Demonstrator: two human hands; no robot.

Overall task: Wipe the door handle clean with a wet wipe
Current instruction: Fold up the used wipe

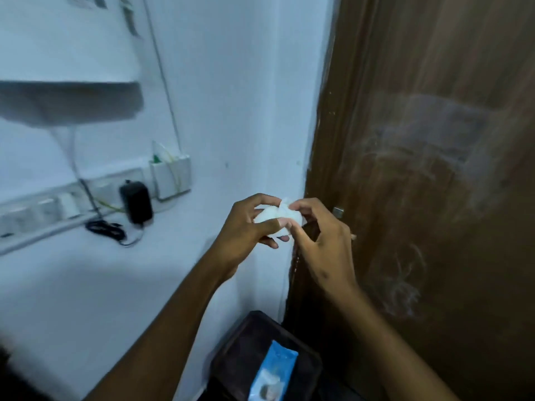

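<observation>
A white wet wipe [273, 217], bunched up, is held between both hands in front of the edge of a brown wooden door [434, 169]. My left hand [246, 230] cups it from the left with thumb and fingers around it. My right hand [321, 244] pinches its right side with thumb and fingertips. A small metal piece [338, 212] shows on the door just right of my right hand; most of the door handle is hidden behind that hand. A blue wet wipe pack [273, 374] lies below on a dark stool.
The dark stool [240, 351] stands under my arms against the white wall [246, 111]. To the left are a wall socket strip with a black adapter [136, 201] and coiled cable, a white box [170, 178], and a white appliance [66, 62] above.
</observation>
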